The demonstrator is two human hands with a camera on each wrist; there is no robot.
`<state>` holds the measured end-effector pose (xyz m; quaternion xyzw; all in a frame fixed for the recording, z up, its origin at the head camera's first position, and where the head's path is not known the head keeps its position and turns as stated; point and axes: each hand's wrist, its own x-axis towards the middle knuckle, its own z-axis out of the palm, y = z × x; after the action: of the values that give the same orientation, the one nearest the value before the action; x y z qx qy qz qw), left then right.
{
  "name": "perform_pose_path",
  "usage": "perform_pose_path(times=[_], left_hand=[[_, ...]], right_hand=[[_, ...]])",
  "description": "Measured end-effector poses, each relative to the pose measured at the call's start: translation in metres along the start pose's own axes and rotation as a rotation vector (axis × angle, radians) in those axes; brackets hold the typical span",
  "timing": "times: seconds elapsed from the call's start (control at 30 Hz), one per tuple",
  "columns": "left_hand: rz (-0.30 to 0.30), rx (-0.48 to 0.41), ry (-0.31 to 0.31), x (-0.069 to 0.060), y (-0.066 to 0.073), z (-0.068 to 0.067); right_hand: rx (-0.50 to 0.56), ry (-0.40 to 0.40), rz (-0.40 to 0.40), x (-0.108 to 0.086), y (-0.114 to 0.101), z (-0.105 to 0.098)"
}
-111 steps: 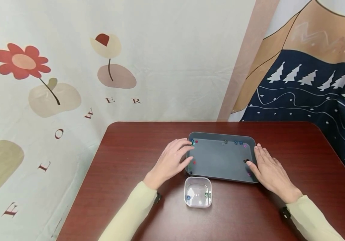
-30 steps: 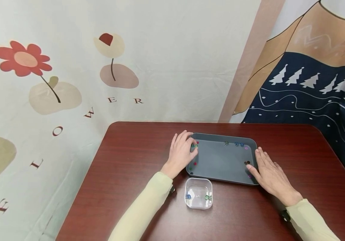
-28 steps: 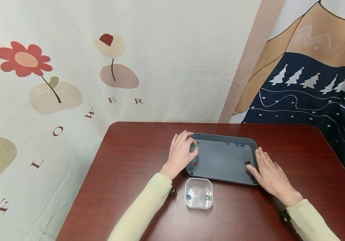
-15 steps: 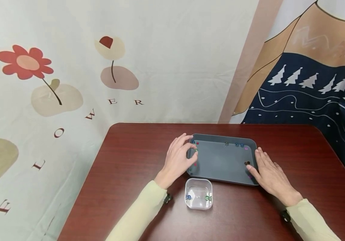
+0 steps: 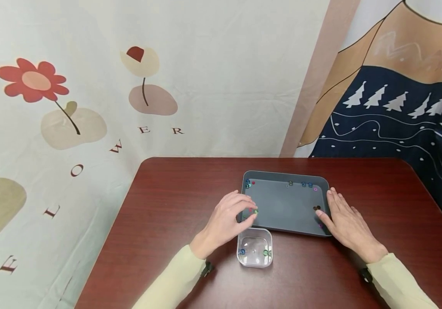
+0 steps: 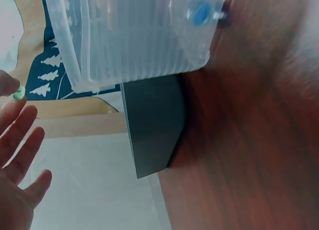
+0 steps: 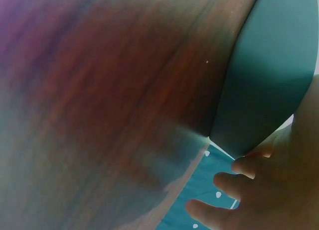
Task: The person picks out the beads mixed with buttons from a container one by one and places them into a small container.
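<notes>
Between thumb and index finger, the left hand [image 5: 226,219] pinches a small green bead [image 5: 256,211] above the near left corner of the grey tray [image 5: 283,206]. In the left wrist view the same green bead [image 6: 19,93] shows at the fingertips of the left hand [image 6: 17,155]. The right hand [image 5: 350,223] lies with straight fingers along the tray's right side, its thumb over the rim. Beads lie along the tray's edges: blue ones [image 5: 310,185], dark brown ones [image 5: 316,208], a red one [image 5: 253,183]. The right wrist view shows the right hand [image 7: 259,185] against the tray's outer wall [image 7: 264,70].
A clear square container [image 5: 254,262] stands just in front of the tray, with a blue bead [image 5: 243,252] and green beads [image 5: 266,252] inside. Both stand on a dark red wooden table [image 5: 302,274]. A printed curtain [image 5: 225,86] hangs behind the table.
The left hand has come from the tray's far left corner toward its near left corner, lifting the green bead between its fingertips. The right hand has stayed in place.
</notes>
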<state>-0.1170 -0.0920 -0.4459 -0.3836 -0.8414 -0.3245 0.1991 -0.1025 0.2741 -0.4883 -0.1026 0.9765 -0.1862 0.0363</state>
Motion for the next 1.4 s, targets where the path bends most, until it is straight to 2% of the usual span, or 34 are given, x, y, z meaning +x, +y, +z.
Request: perform_pose_path(times=[0.2,0.5,0.77,1.07,1.4], left_hand=[[0.110,0.002,-0.040,-0.013,0.003,-0.004],[0.219,0.011,-0.068,-0.029,0.008,-0.003],[0.261,0.064,-0.153,-0.041,0.008,-0.002],[0.305,0.027,-0.170,-0.045,0.005,0.001],[0.306,0.039,-0.228,-0.046,0.005,0.002]], right_hand=[[0.003,0.001,0.003,0.000,0.000,0.000],[0.005,-0.001,0.002,0.000,0.000,-0.001],[0.006,-0.001,0.000,0.000,0.000,-0.001],[0.000,0.005,-0.007,-0.001,0.000,0.000],[0.005,0.001,0.000,0.000,0.001,0.000]])
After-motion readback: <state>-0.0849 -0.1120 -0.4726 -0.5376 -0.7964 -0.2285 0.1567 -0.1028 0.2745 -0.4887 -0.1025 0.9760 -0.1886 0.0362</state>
